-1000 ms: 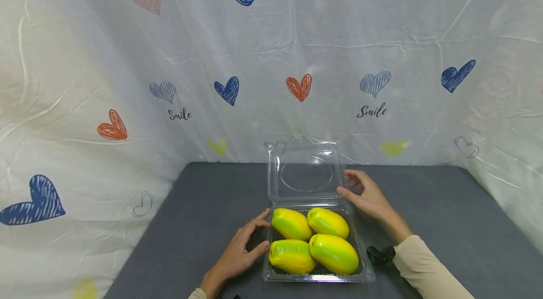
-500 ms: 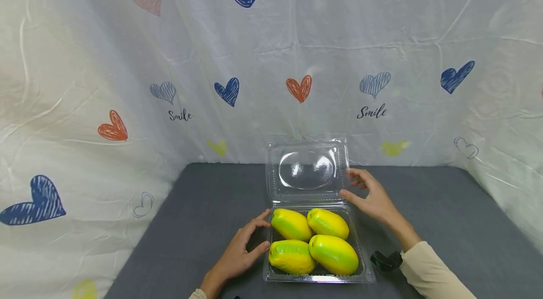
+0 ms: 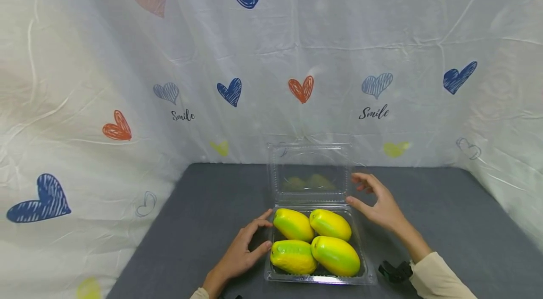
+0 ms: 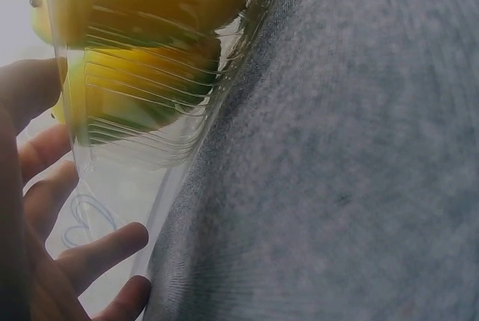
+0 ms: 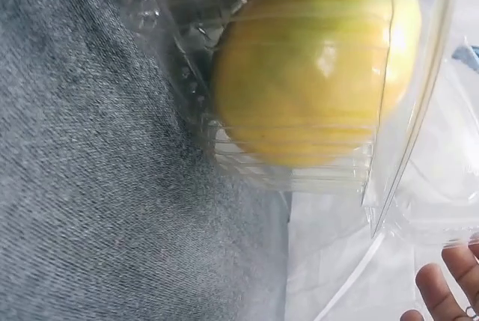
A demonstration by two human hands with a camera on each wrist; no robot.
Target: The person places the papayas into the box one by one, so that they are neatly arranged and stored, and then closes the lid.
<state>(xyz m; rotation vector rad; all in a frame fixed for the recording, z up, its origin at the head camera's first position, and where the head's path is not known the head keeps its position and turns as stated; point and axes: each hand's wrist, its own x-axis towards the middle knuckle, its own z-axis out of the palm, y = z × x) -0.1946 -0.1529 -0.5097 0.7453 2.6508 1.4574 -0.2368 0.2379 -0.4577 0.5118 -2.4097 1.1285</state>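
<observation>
A clear plastic clamshell container (image 3: 318,279) lies on the grey cloth with its lid (image 3: 309,167) tilted up at the back. Several yellow-green mangoes (image 3: 336,256) fill its base. My left hand (image 3: 239,249) rests its fingertips and thumb against the left rim, fingers spread and fairly straight; the left wrist view shows the thumb (image 4: 30,93) at the rim, the lower fingers off it. To the right of the lid, my right hand (image 3: 383,204) is held with fingers loosely bent and thumb apart. In the right wrist view its fingers (image 5: 438,291) appear beside the lid, holding nothing.
A dark grey cloth-covered table (image 3: 229,190) spreads around the container. Behind it and at both sides hangs a pale curtain (image 3: 263,53) with printed hearts. A black device (image 3: 395,271) sits at the right wrist, near the container's right front corner.
My right hand has drawn slightly right and down, away from the lid's right edge. The lid's tilt and its reflections have changed a little. My left hand and the mangoes stay in place.
</observation>
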